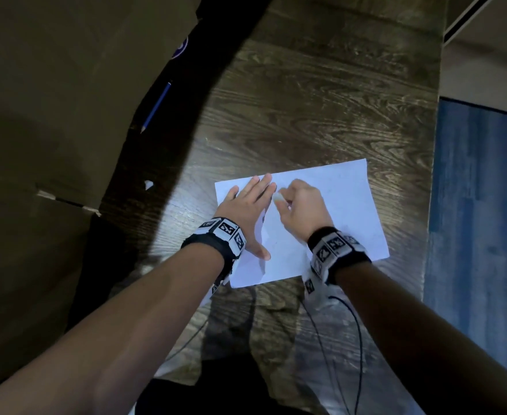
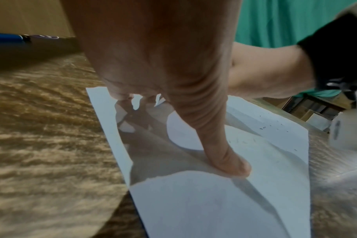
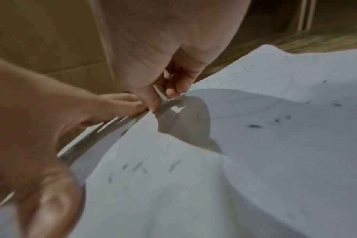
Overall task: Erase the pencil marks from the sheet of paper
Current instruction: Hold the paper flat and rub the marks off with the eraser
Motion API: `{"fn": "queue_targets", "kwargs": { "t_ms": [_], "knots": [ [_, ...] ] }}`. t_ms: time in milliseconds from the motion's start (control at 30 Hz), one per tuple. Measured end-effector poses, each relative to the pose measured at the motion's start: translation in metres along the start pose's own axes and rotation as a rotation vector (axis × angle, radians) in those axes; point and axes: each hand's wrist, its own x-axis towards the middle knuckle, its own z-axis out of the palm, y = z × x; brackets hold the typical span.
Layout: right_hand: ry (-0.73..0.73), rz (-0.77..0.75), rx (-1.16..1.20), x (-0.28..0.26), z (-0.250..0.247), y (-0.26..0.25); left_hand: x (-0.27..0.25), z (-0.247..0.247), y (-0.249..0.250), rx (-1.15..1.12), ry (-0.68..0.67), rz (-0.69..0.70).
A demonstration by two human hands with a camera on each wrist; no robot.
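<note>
Rubbing near the far left edge of the sheet of paper (image 1: 330, 211) on the wooden table (image 1: 306, 100): right hand (image 1: 301, 206) curled, pinching a small white eraser (image 1: 278, 198); left hand (image 1: 246, 209) flat, fingers spread, pinning the sheet. Blue pencil (image 1: 156, 106) well apart, up left.

Left wrist next: thumb (image 2: 224, 154) pressed down, sheet bowed up beside it. Could crease or tear under a hard stroke there.

Right wrist: eraser (image 3: 160, 92) barely visible between fingertips (image 3: 175, 90), probably thin, so a slip is possible. Dark specks (image 3: 255, 126) lying loose on the sheet, could smear if dragged.
</note>
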Motion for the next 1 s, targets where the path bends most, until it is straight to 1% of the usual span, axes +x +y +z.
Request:
{"fn": "queue_targets", "kwargs": {
  "t_ms": [67,133,167,233,267,300,333,433,500,533,567,633,700,733,767,800,900,967,1000],
  "knots": [
    [0.042,0.057,-0.035,-0.004,0.005,-0.002,0.001,0.000,-0.001,0.007,-0.002,0.002],
    [0.034,0.047,-0.016,-0.027,0.014,-0.003,0.002,0.001,-0.001,-0.008,0.015,0.004],
    [0.020,-0.013,0.006,-0.042,0.018,-0.004,0.002,0.001,-0.002,-0.016,0.023,0.002],
    [-0.048,-0.194,-0.018,-0.064,0.019,-0.003,0.001,0.002,-0.001,-0.024,0.024,-0.004],
    [-0.099,-0.252,-0.035,-0.063,0.015,-0.002,0.001,0.002,-0.001,-0.024,0.022,-0.005],
    [-0.135,-0.256,-0.037,-0.054,0.009,-0.001,0.001,0.002,-0.001,-0.025,0.017,-0.004],
    [-0.132,-0.206,-0.036,-0.039,0.003,-0.005,0.001,0.001,-0.001,-0.024,0.011,-0.002],
    [-0.045,-0.068,-0.085,0.003,-0.003,-0.002,0.001,-0.001,0.000,-0.003,-0.007,-0.004],
    [0.007,-0.003,-0.094,0.007,0.001,0.001,0.002,0.000,0.000,0.002,-0.010,-0.009],
    [0.030,0.018,-0.085,-0.002,0.004,0.000,0.002,0.001,-0.001,-0.009,-0.005,-0.009],
    [0.051,0.006,-0.065,-0.016,0.007,-0.001,0.002,0.001,-0.001,-0.021,0.005,-0.008],
    [0.038,-0.082,-0.035,-0.047,0.013,-0.003,0.001,0.001,-0.001,-0.030,0.020,-0.009],
    [-0.083,-0.186,-0.035,-0.064,0.011,0.000,0.001,0.001,0.000,-0.032,0.025,-0.010],
    [-0.134,-0.228,-0.041,-0.061,0.007,0.002,0.000,0.001,0.000,-0.032,0.025,-0.010],
    [-0.144,-0.250,-0.035,-0.051,0.004,0.004,0.000,0.000,0.001,-0.035,0.022,-0.008],
    [-0.129,-0.221,-0.027,-0.038,0.000,0.002,0.000,0.000,0.000,-0.038,0.014,-0.004],
    [-0.047,-0.041,-0.087,0.000,-0.003,0.005,-0.001,-0.002,0.001,-0.014,-0.011,-0.002],
    [0.018,0.044,-0.103,0.002,0.003,0.007,-0.001,-0.003,0.001,0.001,-0.012,-0.007],
    [0.038,0.070,-0.092,-0.006,0.007,0.005,-0.001,-0.002,0.001,-0.002,-0.008,-0.008]
  ]
}}
